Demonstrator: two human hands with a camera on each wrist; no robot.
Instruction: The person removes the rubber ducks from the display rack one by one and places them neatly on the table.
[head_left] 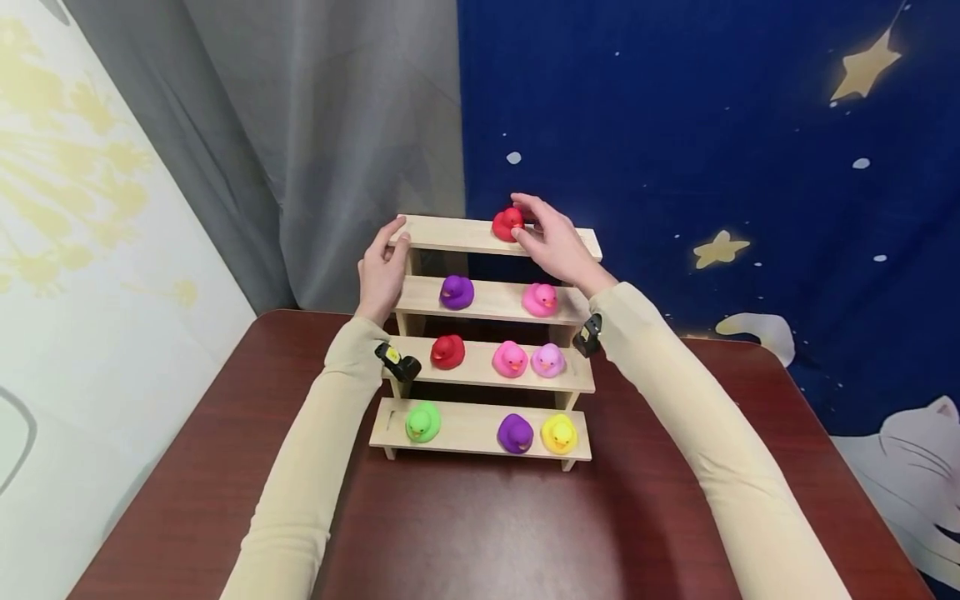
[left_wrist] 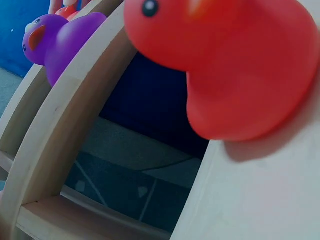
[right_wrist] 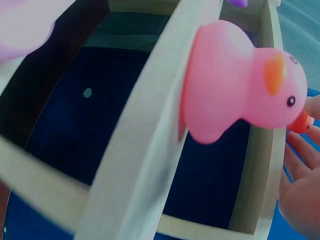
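Observation:
A four-tier wooden display stand [head_left: 450,233] stands on the table. My left hand [head_left: 382,271] grips the left end of its top shelf, thumb in front. On that shelf, right of its middle, my right hand [head_left: 555,242] holds a red rubber duck [head_left: 507,223] between thumb and fingers. In the right wrist view, that hand [right_wrist: 302,185] is partly cut off, with a pink duck [right_wrist: 220,82] nearer the camera. The left wrist view shows another red duck [left_wrist: 240,65] close up and a purple duck [left_wrist: 65,45]; the left hand is mostly outside it.
The second shelf bears a purple duck [head_left: 457,292] and a pink duck [head_left: 540,300]. Below are red, pink and lilac ducks [head_left: 548,360]. The lowest shelf has green [head_left: 423,422], purple and yellow ducks. Curtains [head_left: 360,125] hang behind the brown table [head_left: 465,533].

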